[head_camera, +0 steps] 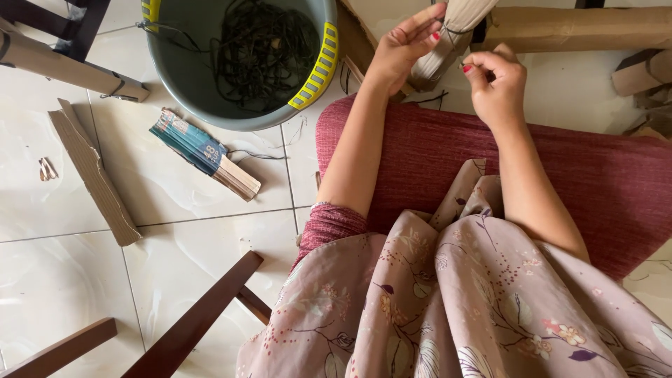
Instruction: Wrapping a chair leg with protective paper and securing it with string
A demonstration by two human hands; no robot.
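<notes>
Closest to the camera there's a floral skirt (455, 308) over the lap, with dark wooden chair legs (189, 322) poking in at the bottom left, and the person is sitting on a red cushion (602, 175) on the white tile floor (63, 280). Further out on the tiles, left side, lies a strip of cardboard (94, 171) and next to it a flat bundle of folded paper (204, 154), blue-green at one end and tan at the other. Beyond that sits a grey tub (175, 66) with yellow grip handles, and inside it there's a loose tangle of thin black string (262, 52), nothing else I can make out. Up at the far edge both hands are on a pale wrapped bundle (448, 42): the left hand (402, 49) has its fingers pressed along its side, while the right hand (497, 80) is pinched together at the black string tied around it. Behind them lies a long cardboard piece (581, 28).
</notes>
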